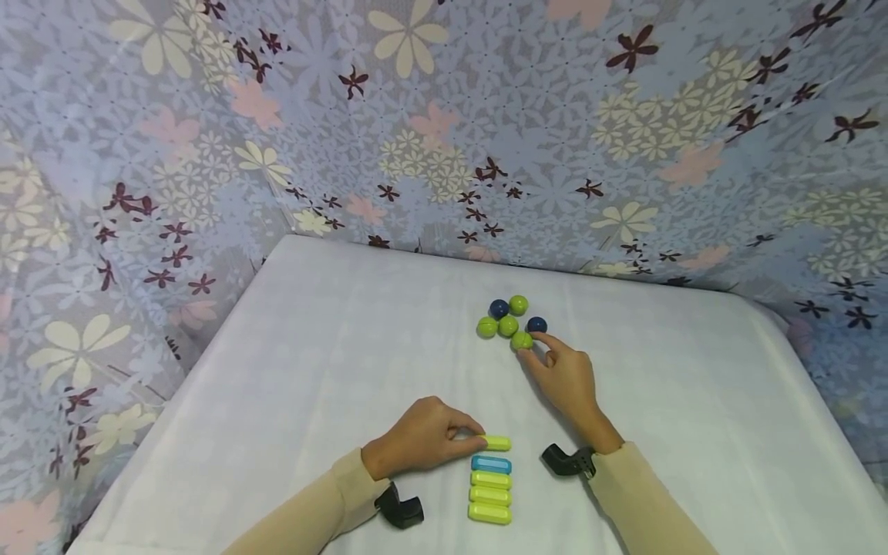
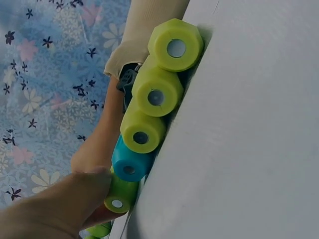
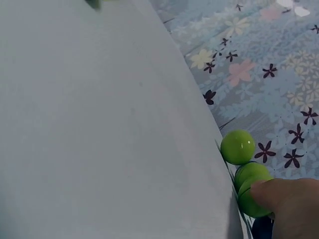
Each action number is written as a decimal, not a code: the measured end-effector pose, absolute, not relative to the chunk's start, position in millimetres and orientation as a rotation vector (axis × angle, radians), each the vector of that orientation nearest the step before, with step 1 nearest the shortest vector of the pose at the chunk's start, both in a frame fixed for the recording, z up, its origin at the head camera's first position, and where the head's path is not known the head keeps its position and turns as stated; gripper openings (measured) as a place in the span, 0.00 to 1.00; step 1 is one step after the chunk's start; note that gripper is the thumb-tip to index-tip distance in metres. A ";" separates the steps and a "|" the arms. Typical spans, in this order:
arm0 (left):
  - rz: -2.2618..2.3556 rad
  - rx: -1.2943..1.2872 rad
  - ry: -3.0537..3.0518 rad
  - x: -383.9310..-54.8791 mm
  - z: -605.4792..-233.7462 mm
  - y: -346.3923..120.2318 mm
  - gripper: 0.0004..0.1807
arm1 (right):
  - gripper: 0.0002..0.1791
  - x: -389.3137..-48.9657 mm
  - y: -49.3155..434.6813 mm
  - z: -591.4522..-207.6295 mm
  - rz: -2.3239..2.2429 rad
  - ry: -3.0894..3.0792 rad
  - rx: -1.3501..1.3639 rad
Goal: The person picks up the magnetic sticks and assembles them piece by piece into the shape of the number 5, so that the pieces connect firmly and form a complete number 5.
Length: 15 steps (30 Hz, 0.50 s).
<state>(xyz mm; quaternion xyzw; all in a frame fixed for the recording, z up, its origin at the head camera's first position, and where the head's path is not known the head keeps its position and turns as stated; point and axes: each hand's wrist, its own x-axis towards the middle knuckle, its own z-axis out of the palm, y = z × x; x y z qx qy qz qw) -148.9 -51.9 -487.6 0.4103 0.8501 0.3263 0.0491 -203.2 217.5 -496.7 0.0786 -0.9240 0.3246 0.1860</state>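
Note:
My left hand (image 1: 430, 435) pinches the end of a yellow-green magnetic rod (image 1: 497, 443) between thumb and fingers. Just below it lies a blue rod (image 1: 491, 464), followed by three more yellow-green rods (image 1: 490, 496) in a column. In the left wrist view, round silvery ends show on the rods (image 2: 176, 48). Farther up the table, my right hand (image 1: 565, 378) holds a green ball (image 1: 522, 341) between thumb and forefinger. Close around it sit two dark blue balls (image 1: 499, 309) and several other green balls (image 1: 488, 327); the right wrist view shows the held ball (image 3: 251, 199) partly behind the thumb.
A white cloth covers the table (image 1: 333, 347). Flower-patterned fabric (image 1: 444, 139) rises behind its far edge and along the left side. Black wrist-mounted devices (image 1: 400, 509) sit at both sleeve cuffs.

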 end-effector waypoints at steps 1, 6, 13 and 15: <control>0.997 1.242 2.587 -149.3 -487.0 -51.8 0.15 | 0.23 -202.7 217.9 -497.5 0.912 -2.604 0.220; 1.014 1.202 2.585 -152.2 -485.2 -50.2 0.13 | 0.23 -195.1 219.2 -496.7 0.904 -2.600 0.217; 1.010 1.191 2.626 -153.1 -485.1 -48.6 0.11 | 0.22 -176.4 220.9 -495.7 0.893 -2.607 0.190; 1.003 1.191 2.634 -152.6 -485.6 -47.8 0.10 | 0.21 -168.5 222.6 -496.2 0.883 -2.606 0.186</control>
